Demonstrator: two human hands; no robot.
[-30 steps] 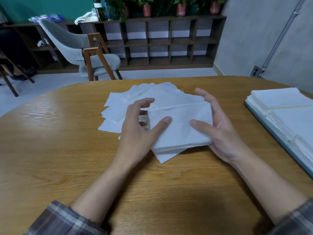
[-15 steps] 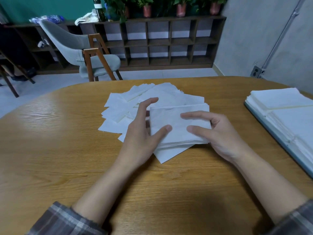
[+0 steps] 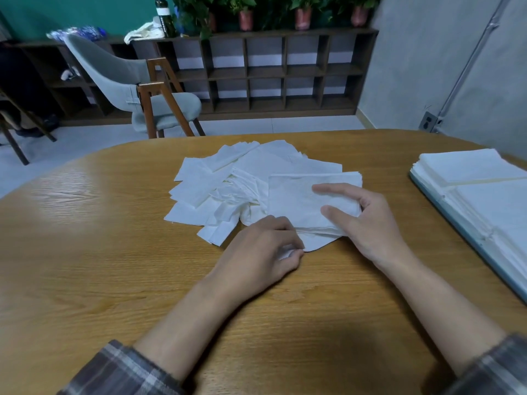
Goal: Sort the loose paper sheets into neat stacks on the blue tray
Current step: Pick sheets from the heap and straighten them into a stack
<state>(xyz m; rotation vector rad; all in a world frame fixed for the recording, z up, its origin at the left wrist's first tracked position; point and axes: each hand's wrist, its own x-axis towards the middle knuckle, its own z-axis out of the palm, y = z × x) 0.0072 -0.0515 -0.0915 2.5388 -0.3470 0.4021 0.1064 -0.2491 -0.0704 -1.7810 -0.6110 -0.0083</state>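
Note:
A heap of loose white paper sheets [image 3: 216,189] lies spread on the wooden table [image 3: 85,266]. On its right side sits a small gathered stack of sheets [image 3: 293,203]. My right hand [image 3: 368,223] holds that stack at its right edge, thumb and forefinger lying across the top. My left hand [image 3: 265,258] has its fingers curled and pinches the near corner of a single sheet [image 3: 316,242] sticking out under the stack. The blue tray [image 3: 456,226] at the far right carries neat white stacks [image 3: 467,166].
A grey chair with wooden legs [image 3: 148,101] stands beyond the table's far edge. A dark cubby shelf [image 3: 271,72] with potted plants runs along the back wall. The tray reaches past the right frame edge.
My left hand left the stack's left side, came toward me and curled onto the corner of the sheet below. The stack shifted to the right under my right hand.

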